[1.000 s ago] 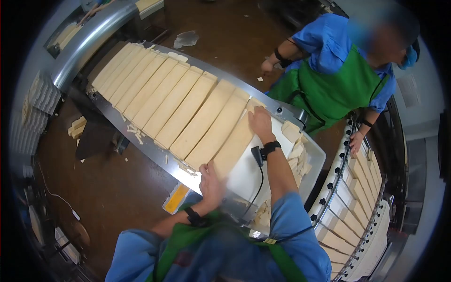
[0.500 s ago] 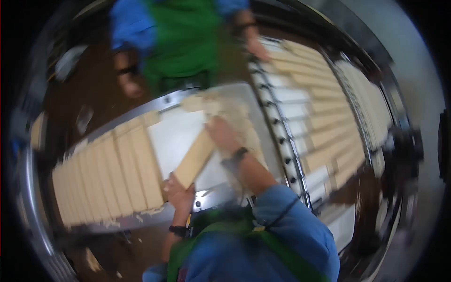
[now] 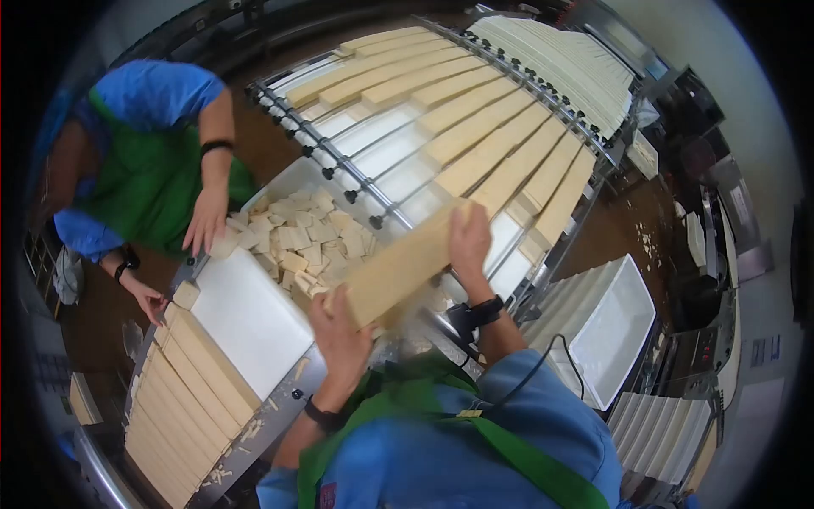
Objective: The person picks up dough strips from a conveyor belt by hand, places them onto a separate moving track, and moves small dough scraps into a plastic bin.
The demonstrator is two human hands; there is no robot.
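A long pale-yellow block (image 3: 402, 265) spans between my two hands, lifted at a slant over the end of a bin (image 3: 284, 180) of broken pale pieces. My left hand (image 3: 341, 336) grips its near-left end, thumb and fingers around the sides. At the far-right end, my right hand (image 3: 471, 244) is closed on the block. Just left of my left hand lies a white board (image 3: 246, 304). Past it, a row of similar long blocks (image 3: 182, 399) lies side by side. What the blocks are made of does not show.
A slotted rack (image 3: 386, 182) with black knobs holds several long blocks ahead. Across the table, a co-worker in a green apron has one hand (image 3: 208, 220) at the bin and another (image 3: 150, 302) by the row. White tubs (image 3: 612, 335) stand at right.
My view has turned right toward the rack. The block has come up off the white board, held at both ends. The co-worker's hands are now at the bin and the row.
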